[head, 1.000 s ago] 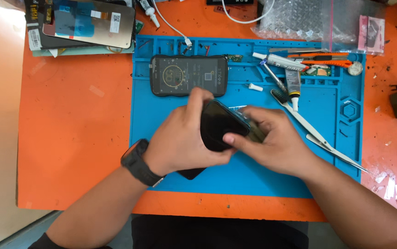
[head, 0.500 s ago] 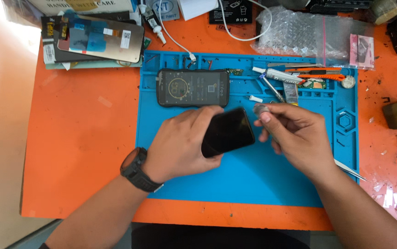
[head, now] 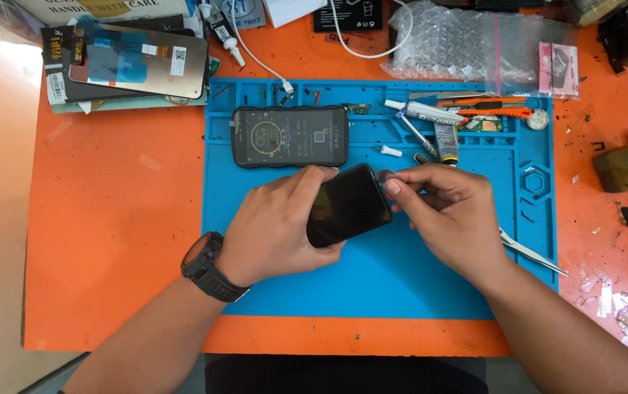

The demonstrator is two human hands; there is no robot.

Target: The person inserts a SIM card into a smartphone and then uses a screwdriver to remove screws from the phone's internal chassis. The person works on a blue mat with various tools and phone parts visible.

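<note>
Over a blue silicone repair mat on the orange counter, the left hand grips a black glossy smartphone while the right hand pinches a small clear film tab at its corner. A careless pull could tear the tab.

Open passage: bare blue mat below both hands. Obstructions: phone body just above the left hand; tweezers beside the right hand; tool cluster upper right.
</note>
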